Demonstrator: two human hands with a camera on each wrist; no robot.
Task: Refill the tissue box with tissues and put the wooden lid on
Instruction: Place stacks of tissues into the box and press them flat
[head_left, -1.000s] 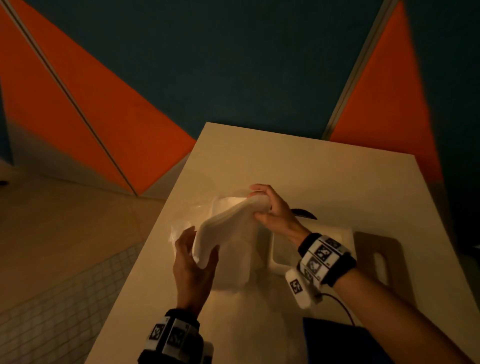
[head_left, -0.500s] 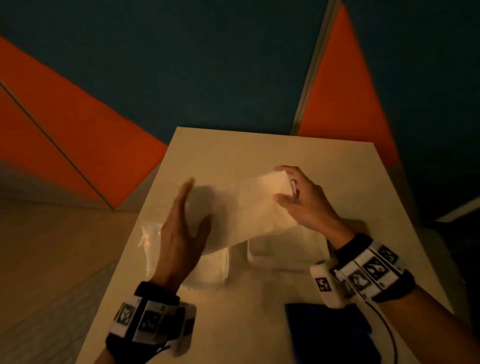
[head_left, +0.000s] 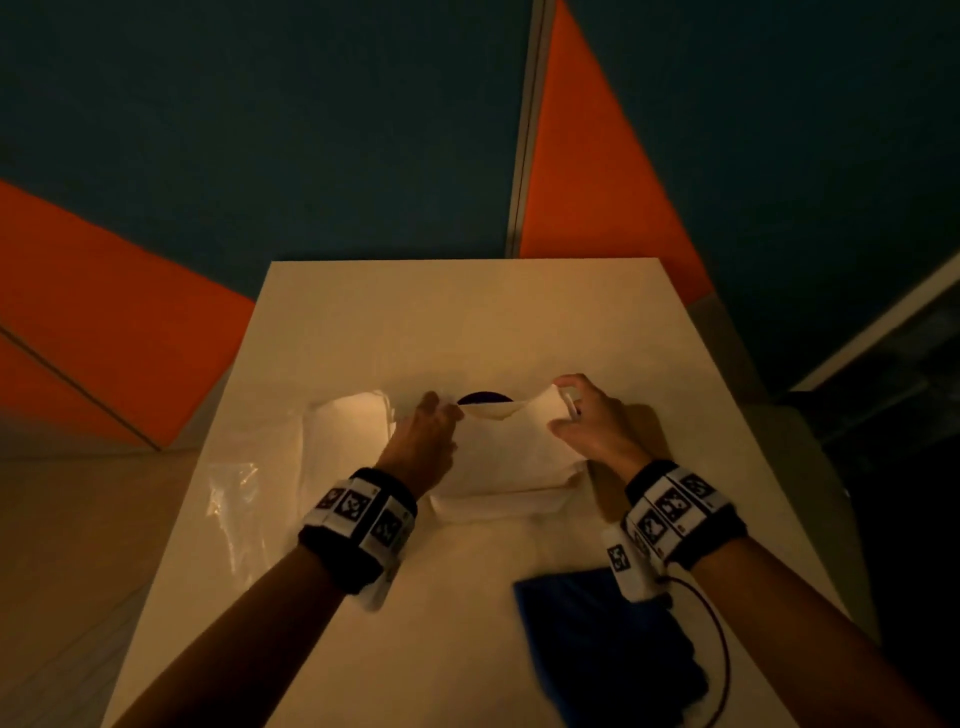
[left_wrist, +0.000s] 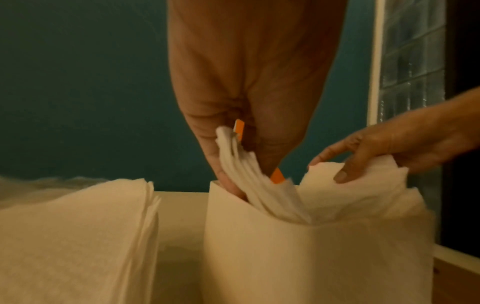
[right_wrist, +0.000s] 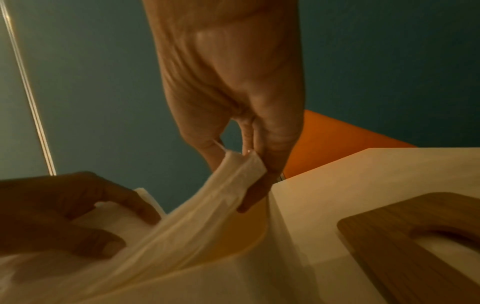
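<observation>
Teal wall panels with orange triangular sections rise behind a pale desk (head_left: 467, 322) seen from above in dim, warm light. At the desk's left edge lies a crumpled clear plastic wrapper (head_left: 234, 483). Just right of it rests a loose stack of white tissues (head_left: 343, 431), also visible at the lower left of the left wrist view (left_wrist: 72, 232).

Next comes the left hand (head_left: 423, 441), wearing a black wristband with printed markers. Its fingers and thumb pinch the left end of a folded bundle of tissues (head_left: 514, 436), and its fingertips dip just inside the left wall of the white tissue box (left_wrist: 259, 257). The box stands open at the middle of the desk, between the two hands, with the bundle partly lowered into it and its ends rising above the rim.

On the right, the right hand (head_left: 592, 421) pinches the bundle's other end (right_wrist: 233, 174) between thumb and fingers, holding it up over the box's right edge. This hand wears a matching marked wristband with a thin cable trailing from it.

Right of the box, the wooden lid (right_wrist: 415, 236) lies flat on the desk, apart from both hands, its long slot showing. Nearer the person, on the lower right of the desk, sits a dark blue cloth (head_left: 608, 639).
</observation>
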